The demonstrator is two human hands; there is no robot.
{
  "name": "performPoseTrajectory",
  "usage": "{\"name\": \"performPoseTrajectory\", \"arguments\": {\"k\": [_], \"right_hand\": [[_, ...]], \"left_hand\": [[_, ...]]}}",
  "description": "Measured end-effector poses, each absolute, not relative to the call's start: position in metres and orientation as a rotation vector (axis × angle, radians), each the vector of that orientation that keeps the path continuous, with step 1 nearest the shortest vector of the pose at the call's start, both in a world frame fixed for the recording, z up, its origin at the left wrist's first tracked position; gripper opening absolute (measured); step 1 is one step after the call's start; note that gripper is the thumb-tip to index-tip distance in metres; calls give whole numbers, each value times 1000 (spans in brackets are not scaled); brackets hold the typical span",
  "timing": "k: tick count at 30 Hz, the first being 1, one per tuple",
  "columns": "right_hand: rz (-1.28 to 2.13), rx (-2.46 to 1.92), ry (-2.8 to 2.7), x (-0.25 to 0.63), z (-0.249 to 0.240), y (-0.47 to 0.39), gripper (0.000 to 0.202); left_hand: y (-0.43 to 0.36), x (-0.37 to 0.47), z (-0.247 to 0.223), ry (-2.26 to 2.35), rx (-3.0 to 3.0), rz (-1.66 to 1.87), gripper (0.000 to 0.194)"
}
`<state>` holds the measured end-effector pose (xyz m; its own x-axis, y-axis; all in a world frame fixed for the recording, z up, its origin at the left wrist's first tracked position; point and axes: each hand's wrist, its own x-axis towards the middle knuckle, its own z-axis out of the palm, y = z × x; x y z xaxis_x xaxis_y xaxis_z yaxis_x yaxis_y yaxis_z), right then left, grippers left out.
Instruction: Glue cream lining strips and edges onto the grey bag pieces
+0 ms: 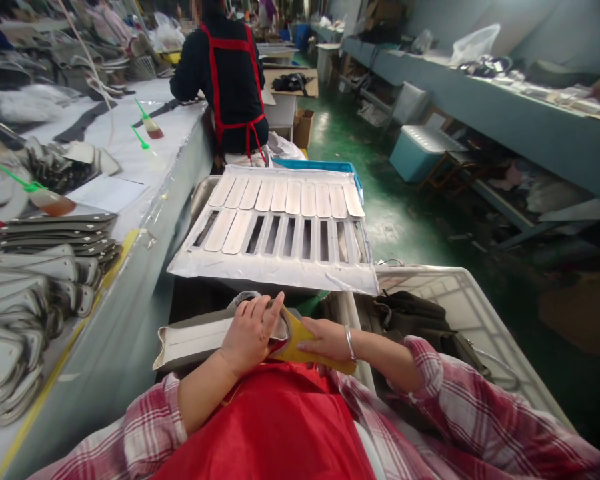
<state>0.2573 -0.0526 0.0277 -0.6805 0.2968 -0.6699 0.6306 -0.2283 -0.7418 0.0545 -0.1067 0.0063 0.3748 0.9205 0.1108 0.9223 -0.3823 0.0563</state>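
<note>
Across my lap, above the red apron (280, 427), lies an olive-grey bag piece (195, 353) with a long white panel (195, 339) facing up. My left hand (250, 333) is closed over its right end, fingers wrapped across the top and thumb raised. My right hand (325, 341) grips a flat yellow tool (296, 337), broad at its left end and narrowing toward the wrist. The tool's left edge meets the end of the bag piece beside my left fingers; whether it reaches inside is hidden.
Ahead stands a white slotted rack (280, 267) bearing pale strips (293, 198). To the left, a workbench (145, 267) carries stacked grey panels (10, 347) and glue bottles (50, 200). A white crate (450, 280) with dark bags (415, 313) is at right. A co-worker (235, 80) stands beyond.
</note>
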Motion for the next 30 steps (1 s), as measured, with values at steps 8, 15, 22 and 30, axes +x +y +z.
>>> {"name": "performPoseTrajectory", "arguments": {"k": [8, 15, 22, 30], "right_hand": [[-1934, 1108, 1825, 247, 26, -50, 25], [-1821, 1170, 1803, 241, 25, -45, 25], [-1997, 1214, 1713, 235, 21, -46, 14], [-2238, 1440, 1620, 232, 8, -61, 14]], "left_hand": [[-106, 51, 6, -1703, -2621, -155, 81], [-105, 48, 6, -1695, -2641, -168, 70], [-102, 44, 3, -1637, -2616, -204, 67], [-100, 37, 0, -1570, -2635, -193, 66]]}}
